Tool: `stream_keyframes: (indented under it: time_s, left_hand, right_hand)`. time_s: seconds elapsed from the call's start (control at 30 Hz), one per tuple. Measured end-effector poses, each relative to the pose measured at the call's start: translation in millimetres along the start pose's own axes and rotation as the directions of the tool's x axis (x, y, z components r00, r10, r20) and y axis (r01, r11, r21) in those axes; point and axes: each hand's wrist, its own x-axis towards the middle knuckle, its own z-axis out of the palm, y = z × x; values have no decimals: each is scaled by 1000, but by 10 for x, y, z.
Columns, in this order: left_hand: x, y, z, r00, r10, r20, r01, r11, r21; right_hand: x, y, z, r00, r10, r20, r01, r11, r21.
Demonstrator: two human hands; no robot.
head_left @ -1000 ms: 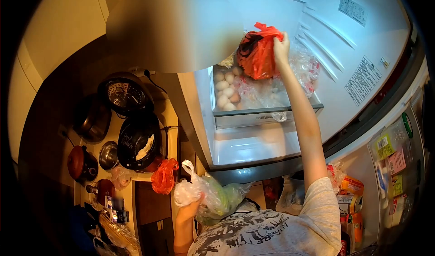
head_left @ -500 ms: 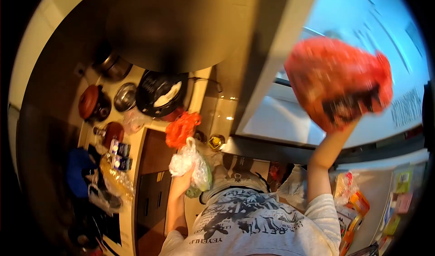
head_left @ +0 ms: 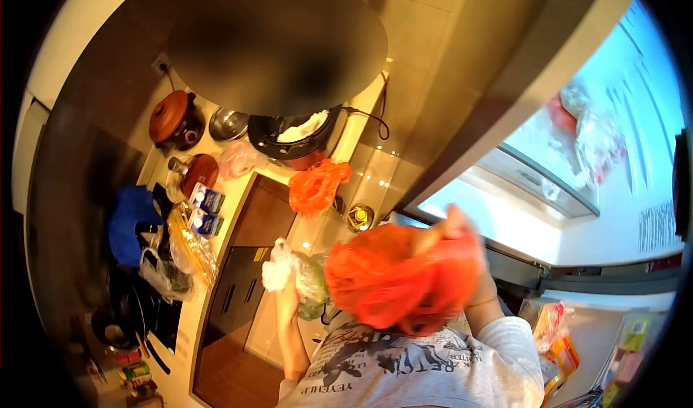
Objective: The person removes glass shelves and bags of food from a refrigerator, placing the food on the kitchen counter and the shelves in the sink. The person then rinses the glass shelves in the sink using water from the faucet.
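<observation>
My right hand [head_left: 446, 236] grips a large red plastic bag [head_left: 401, 278] in front of my chest; the bag's contents are hidden, and the hand is blurred. Lower left of it, my left hand [head_left: 287, 287] is closed on a white plastic bag [head_left: 280, 265]. A clear bag with something green [head_left: 312, 289] hangs beside that hand. Another orange-red bag [head_left: 316, 186] lies at the counter's edge, just above my left hand.
The fridge [head_left: 505, 206] stands open at right, plastic bags [head_left: 588, 137] in its drawer. On the counter are a black cooker [head_left: 289, 145], metal bowl [head_left: 227, 124], brown pot [head_left: 175, 121], bottle [head_left: 198, 173] and blue item [head_left: 133, 220]. A yellow-capped bottle [head_left: 359, 217] stands on the floor.
My right hand has brought the red bag out of the fridge and down to my chest. The view has swung left towards the counter. My left hand still holds the white bag.
</observation>
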Motion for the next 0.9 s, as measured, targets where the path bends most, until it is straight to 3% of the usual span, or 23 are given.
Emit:
stream_keyframes:
  time_s: [0.03,0.1,0.13,0.23,0.33,0.4,0.53,0.6,0.67,0.77,0.83,0.9]
  left_hand:
    - [-13,-59,-42,1000,-4,-31,5,999,32]
    - [28,-256,-121,999,-11,-36,9,998,-61]
    - [24,-287,-166,998,-17,-64,6,987,-163]
    - [-97,-277,-163,978,74,-195,-105,982,-155]
    - [-258,-290,-168,950,67,-305,-118,981,-151]
    - [-342,-322,-187,926,47,-376,-103,986,-130]
    - [-488,-465,-234,851,-32,-525,-59,986,-156]
    - [-442,-542,-296,849,57,-525,-126,987,-97]
    - [-413,-498,-395,828,53,-559,-140,984,-114]
    - [-382,-616,-685,814,98,-573,-211,968,-134]
    - [-291,-674,-959,798,137,-587,-269,952,-143]
    - [-217,-658,-1286,778,105,-619,-307,923,-230]
  right_hand:
    - [178,28,230,957,-78,280,36,988,152]
    - [242,201,298,945,54,323,-64,998,20]
    - [273,275,330,938,102,330,-118,992,31]
    - [367,496,405,916,98,388,-191,959,210]
    - [421,720,409,943,133,306,-201,958,203]
    - [432,831,386,922,172,346,-252,946,202]
    - [388,1064,352,942,258,217,-299,936,185]
    - [401,997,516,938,294,181,-328,923,203]
    - [400,1064,581,938,342,50,-345,927,148]
    - [417,1141,768,957,290,34,-292,952,89]
    - [490,1352,771,936,293,196,-315,944,96]
    - [617,1570,919,913,329,239,-355,932,71]
